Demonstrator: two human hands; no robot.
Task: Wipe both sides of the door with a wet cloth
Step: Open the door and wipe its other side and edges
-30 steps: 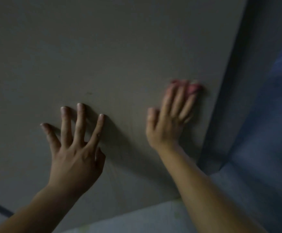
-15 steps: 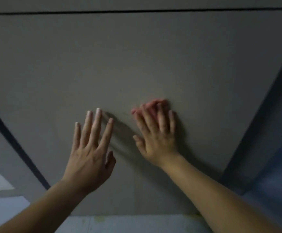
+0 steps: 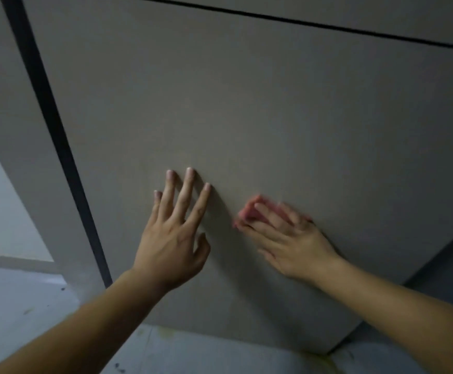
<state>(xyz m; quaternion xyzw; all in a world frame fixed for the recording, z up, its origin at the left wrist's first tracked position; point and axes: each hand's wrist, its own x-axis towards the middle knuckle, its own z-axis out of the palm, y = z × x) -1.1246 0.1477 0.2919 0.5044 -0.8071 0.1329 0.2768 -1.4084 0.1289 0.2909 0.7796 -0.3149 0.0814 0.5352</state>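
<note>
Left hand [image 3: 171, 238] flat on door [image 3: 247, 117], fingers spread straight, right hand [image 3: 293, 238] blurred, straight fingers pressing pink cloth [image 3: 247, 211] against it

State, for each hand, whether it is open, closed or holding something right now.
Left hand: open, fingers spread on the door.
Right hand: open, straight fingers pressing the pink cloth flat.

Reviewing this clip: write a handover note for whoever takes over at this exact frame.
Left hand: flat on the door, fingers straight, holding nothing.
Right hand: straight fingers press the pink cloth against the door, low on the panel, beside the left hand; blurred.
Done: wiping of this face underway; how much is covered cannot be told.
Left: finish this face, then the other side.
</note>
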